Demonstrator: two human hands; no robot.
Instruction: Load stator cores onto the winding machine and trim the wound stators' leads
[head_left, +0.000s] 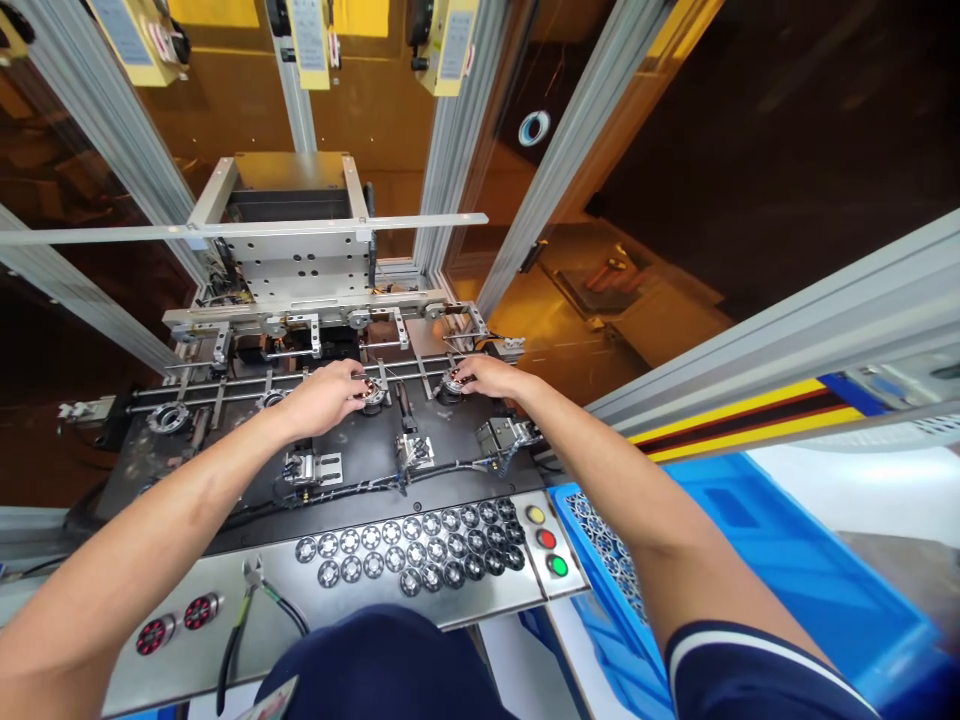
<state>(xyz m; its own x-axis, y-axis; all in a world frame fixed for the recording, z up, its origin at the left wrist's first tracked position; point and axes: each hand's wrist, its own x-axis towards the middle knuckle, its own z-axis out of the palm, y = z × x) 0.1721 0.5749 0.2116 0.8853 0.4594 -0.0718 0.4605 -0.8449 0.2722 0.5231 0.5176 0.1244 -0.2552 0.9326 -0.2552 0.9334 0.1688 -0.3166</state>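
Both my arms reach into a machine fixture on a black base plate (352, 470). My left hand (328, 393) is closed around a small wound coil part (373, 392) seated at a fixture station. My right hand (487, 376) pinches another round coil part (453, 383) at the station to the right. Horizontal steel rods (225, 385) run behind the hands. An empty ring holder (168, 417) sits at the far left of the plate.
Several round black-and-silver parts (420, 548) lie in rows on the steel front panel, beside yellow, red and green buttons (546, 540). Two red-spoked parts (177, 622) and cutters (247, 600) lie at the left. A blue crate (750, 560) stands at the right.
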